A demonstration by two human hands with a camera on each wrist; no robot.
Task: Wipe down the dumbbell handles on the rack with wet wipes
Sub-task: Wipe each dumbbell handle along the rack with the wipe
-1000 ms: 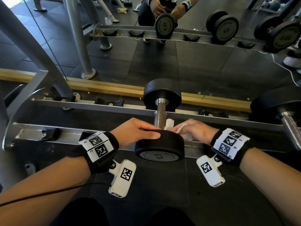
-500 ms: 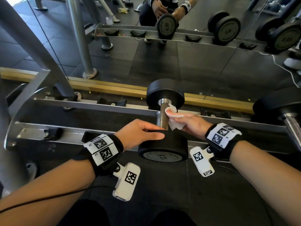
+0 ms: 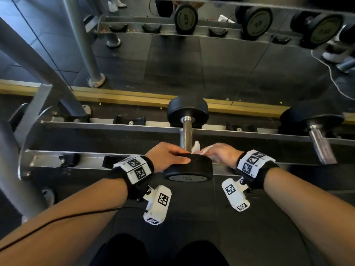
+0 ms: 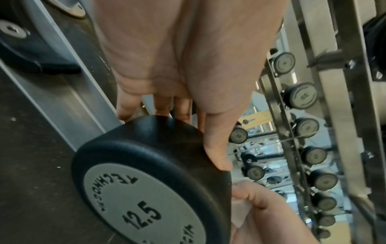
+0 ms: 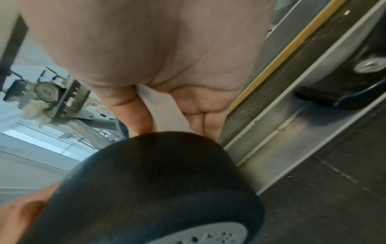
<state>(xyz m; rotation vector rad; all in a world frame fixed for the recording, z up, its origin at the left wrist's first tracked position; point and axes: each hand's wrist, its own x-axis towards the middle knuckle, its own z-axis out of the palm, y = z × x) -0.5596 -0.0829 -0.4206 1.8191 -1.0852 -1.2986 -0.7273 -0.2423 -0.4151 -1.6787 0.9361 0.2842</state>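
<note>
A black 12.5 dumbbell [image 3: 187,110] lies across the rack rails [image 3: 86,160], its steel handle [image 3: 187,135] pointing away from me. My left hand [image 3: 169,156] grips the near head [image 3: 188,167], thumb [image 4: 217,145] along the top and fingers behind the rim. That head [image 4: 150,181] fills the left wrist view. My right hand [image 3: 221,153] holds a crumpled white wet wipe [image 3: 196,146] against the handle's near end, just behind the head. In the right wrist view the wipe [image 5: 165,112] sits between thumb and fingers above the head [image 5: 156,181].
A larger dumbbell [image 3: 315,127] rests on the rack to the right. Black cradles [image 3: 130,120] sit vacant on the rear rail at left. A slanted steel upright [image 3: 28,60] rises at far left. A mirror [image 3: 192,54] behind the rack reflects more dumbbells.
My right hand slid the wipe up to the far part of the handle, then back down to the near head. The left hand stayed on the head.
</note>
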